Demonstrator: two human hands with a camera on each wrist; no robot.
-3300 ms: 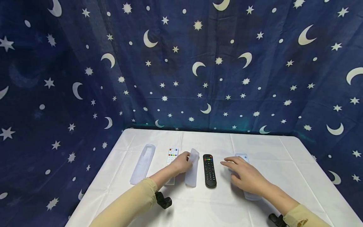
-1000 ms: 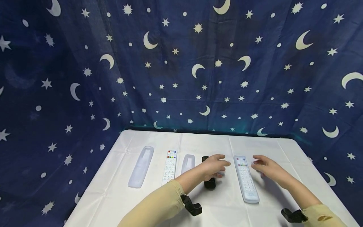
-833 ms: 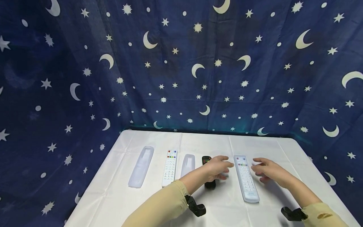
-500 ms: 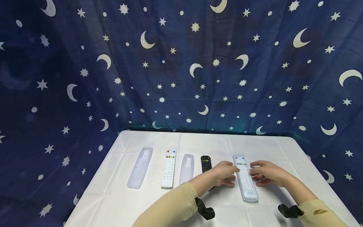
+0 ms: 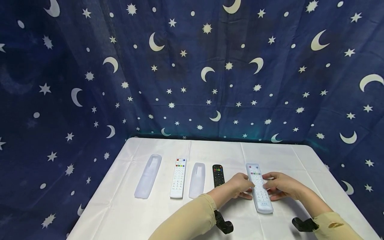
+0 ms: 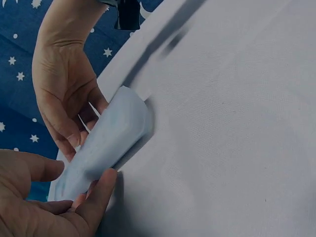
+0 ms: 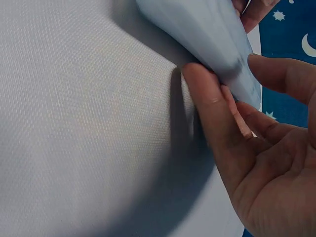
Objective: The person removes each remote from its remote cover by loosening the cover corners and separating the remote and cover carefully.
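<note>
A white remote control in a translucent cover lies on the table at right, between my hands. My left hand holds its left edge, thumb over the buttons. My right hand grips the opposite edge the same way. In the left wrist view, the covered remote runs between the thumb and fingers of my left hand; my right hand is on its far side. The right wrist view has my right hand with fingertips at the cover's edge. Some fingertips are hidden beneath it.
A black remote control, partly hidden by my left arm, lies left of the hands. Farther left lie an empty translucent cover, an uncovered white remote control and another empty cover. A white cloth covers the table.
My left hand let go of the smaller cover, now flat on the table, and moved right past the black remote. Both hands have closed in on the covered white remote's edges.
</note>
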